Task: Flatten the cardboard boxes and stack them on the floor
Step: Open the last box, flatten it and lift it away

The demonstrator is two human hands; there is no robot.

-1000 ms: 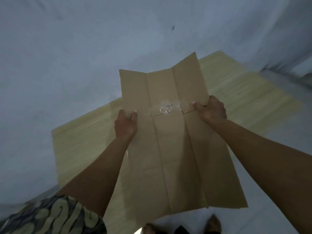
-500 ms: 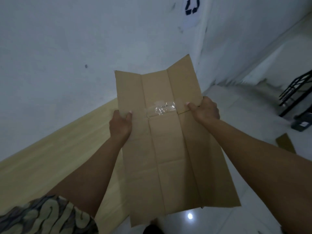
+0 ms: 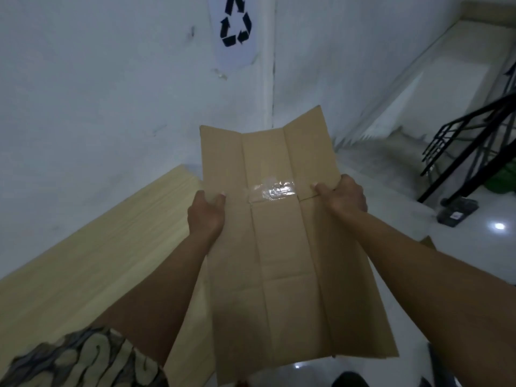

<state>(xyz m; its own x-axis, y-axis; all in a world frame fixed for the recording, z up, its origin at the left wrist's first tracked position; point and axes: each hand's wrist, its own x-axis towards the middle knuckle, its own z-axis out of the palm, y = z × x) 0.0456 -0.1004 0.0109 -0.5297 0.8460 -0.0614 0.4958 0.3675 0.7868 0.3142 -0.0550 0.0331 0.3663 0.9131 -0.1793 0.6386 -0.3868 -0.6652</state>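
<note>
A flattened brown cardboard box (image 3: 284, 263) hangs in front of me, held up off the floor. It shows lengthwise creases and a strip of clear tape (image 3: 272, 191) near its upper middle. My left hand (image 3: 206, 213) grips its left edge, thumb on the front face. My right hand (image 3: 344, 195) grips its right edge at the same height, thumb on the front. The sheet's far flaps bend slightly towards me.
A pale wooden tabletop (image 3: 92, 263) lies to the left against a white wall. A paper recycling sign (image 3: 236, 26) hangs on the wall by the corner. A black metal rack (image 3: 469, 146) stands at the right on glossy white floor (image 3: 474, 236). A cardboard piece (image 3: 428, 243) lies behind my right arm.
My view has swung right and up: the recycling sign, corner and black rack came into view and the tabletop slid left. Both hands keep the same hold on the sheet.
</note>
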